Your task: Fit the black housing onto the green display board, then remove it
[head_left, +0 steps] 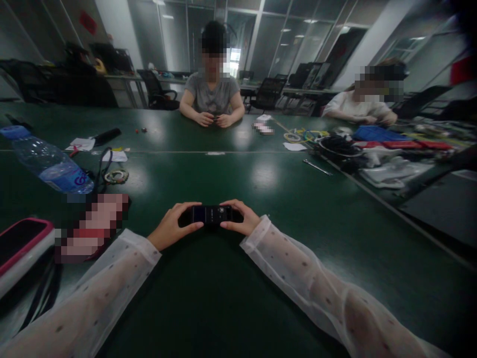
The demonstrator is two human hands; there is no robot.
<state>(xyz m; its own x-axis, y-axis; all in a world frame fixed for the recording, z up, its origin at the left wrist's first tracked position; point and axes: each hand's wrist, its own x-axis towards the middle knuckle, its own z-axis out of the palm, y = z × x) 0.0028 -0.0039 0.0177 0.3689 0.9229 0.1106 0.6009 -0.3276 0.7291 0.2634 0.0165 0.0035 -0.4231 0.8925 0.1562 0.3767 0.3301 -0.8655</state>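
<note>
Between my two hands, low over the green table (208, 278), is a small black device with a lit screen (212, 215), held lengthwise; it looks like a phone. My left hand (175, 223) grips its left end, thumb along the near edge and fingers on the far edge. At the other end my right hand (242, 217) pinches it the same way. White and blue marks show on the dark screen, too small to read. Sheer white dotted sleeves cover both my forearms.
Left of me are a water bottle (55, 161), a bracelet (116, 176), a blurred pinkish item (99, 219) and a pink-edged device (26, 243). Ahead sits a person in grey (212, 94); another person (359, 104) sits right, behind cables (339, 144). A wrench (317, 167) lies nearer.
</note>
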